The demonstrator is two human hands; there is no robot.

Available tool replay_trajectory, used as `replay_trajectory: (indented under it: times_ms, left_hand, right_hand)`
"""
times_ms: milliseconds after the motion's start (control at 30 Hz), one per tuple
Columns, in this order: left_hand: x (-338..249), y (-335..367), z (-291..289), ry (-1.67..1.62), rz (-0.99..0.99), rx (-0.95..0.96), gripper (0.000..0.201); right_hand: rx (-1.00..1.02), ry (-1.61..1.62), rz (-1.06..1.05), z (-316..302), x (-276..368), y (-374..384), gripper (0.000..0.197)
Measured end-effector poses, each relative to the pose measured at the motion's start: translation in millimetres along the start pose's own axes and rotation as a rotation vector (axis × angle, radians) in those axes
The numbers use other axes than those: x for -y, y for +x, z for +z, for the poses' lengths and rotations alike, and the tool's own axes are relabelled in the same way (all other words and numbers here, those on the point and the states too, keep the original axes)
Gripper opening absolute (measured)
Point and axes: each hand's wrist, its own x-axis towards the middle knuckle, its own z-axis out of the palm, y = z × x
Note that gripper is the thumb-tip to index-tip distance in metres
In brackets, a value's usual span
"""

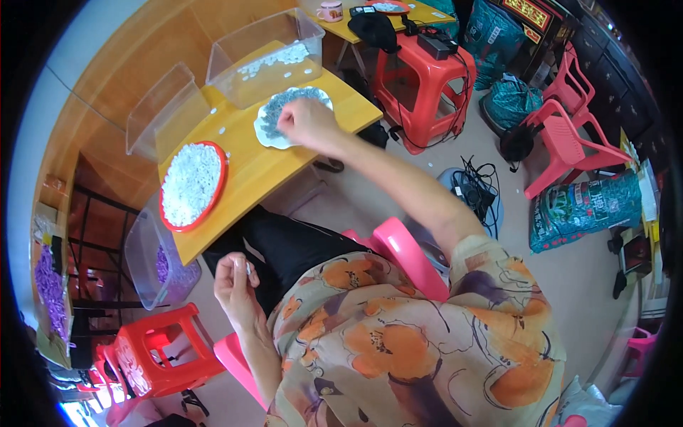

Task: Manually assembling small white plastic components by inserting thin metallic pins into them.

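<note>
My right hand (307, 122) is over a white scallop-edged plate (276, 141) heaped with small grey-green pieces (281, 107). Its fingers are bent together and point down at the heap; what they grip is hidden. Above my lap, beside the table's near edge, my left hand (239, 288) has its fingers curled in, with a small white piece (249, 269) showing at the fingertips. A round red tray (225, 173) full of small white pieces (191, 183) stands on the table to the left of the plate.
On the yellow table (260, 178) stand a clear plastic bin (235, 60) with white pieces and a clear lid-like panel (163, 114). A bin with purple pieces (165, 274) sits below left. Red stools (427, 78) (163, 349), pink chairs (569, 142) and green sacks (587, 210) surround me.
</note>
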Motion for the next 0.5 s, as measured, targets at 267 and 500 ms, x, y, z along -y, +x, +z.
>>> replay_trajectory:
  times_ms: [267,500]
  left_hand:
    - [-4,66,28,0.165,0.014,0.134,0.010]
    - [21,129,40,0.424,0.106,0.141,0.009]
  right_hand:
    - [0.170,-0.087,0.145,-22,-53,50,0.014]
    - [-0.701,0.311,0.414,-47,-195,58,0.018]
